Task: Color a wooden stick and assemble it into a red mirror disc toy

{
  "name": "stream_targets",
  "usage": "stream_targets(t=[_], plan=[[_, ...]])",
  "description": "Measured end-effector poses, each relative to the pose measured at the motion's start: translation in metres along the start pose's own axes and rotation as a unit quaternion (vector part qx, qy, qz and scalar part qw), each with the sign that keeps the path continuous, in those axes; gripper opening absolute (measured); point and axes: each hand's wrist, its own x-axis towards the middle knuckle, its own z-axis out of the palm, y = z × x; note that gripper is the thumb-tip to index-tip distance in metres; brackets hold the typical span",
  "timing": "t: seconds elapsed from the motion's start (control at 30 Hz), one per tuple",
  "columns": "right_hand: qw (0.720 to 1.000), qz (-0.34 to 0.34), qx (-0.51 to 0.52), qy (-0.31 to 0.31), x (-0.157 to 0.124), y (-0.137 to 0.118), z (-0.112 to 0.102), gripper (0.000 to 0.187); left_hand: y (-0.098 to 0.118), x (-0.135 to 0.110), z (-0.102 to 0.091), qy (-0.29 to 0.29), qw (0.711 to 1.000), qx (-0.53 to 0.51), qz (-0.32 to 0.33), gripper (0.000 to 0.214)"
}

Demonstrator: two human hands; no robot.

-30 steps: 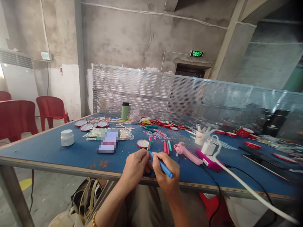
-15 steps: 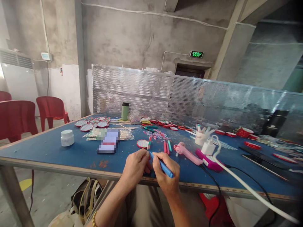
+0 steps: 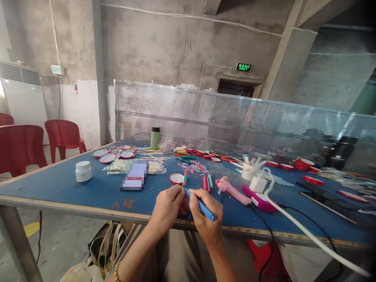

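Two grips were close together at the near edge of the table [image 3: 55,194]. The left grip [image 3: 168,201] was closed, its fingers pinching the low end of a thin strip [image 3: 185,179] with red, green and white on it. The right grip [image 3: 207,213] was closed around a blue pen [image 3: 206,210], the way you hold a crayon. To do this well, I think the left grip needed to hold the strip very still. The right grip needed to push softly and move the pen just a little. I could not tell if the pen's tip touched the strip or was just beside it.

A white jar [image 3: 84,172] stood well to the left of the left grip, and a phone [image 3: 134,177] lay nearer to it. A round red-rimmed piece [image 3: 176,179] lay just past the left grip. The strip poked up from that grip's fingertips, leaning a bit right. The pen's tip was by those fingertips too. Red and green tubes [image 3: 205,183] lay just past the right grip, and a pink tool [image 3: 235,192] lay to its right.
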Motion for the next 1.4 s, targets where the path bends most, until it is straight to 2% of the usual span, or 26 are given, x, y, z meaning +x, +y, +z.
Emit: stream_targets(t=[1.07,1.4], plan=[[1.0,-0.004,-0.009,-0.016,0.0013,-0.0001,-0.0012,0.016,-0.0001,-0.0018,0.0008,0.002,1.0,-0.008,-0.004,0.032],[1.0,0.002,-0.006,0.0,0.001,-0.001,-0.0012,0.015,-0.001,-0.0006,0.0009,0.001,1.0,-0.011,-0.009,0.032]])
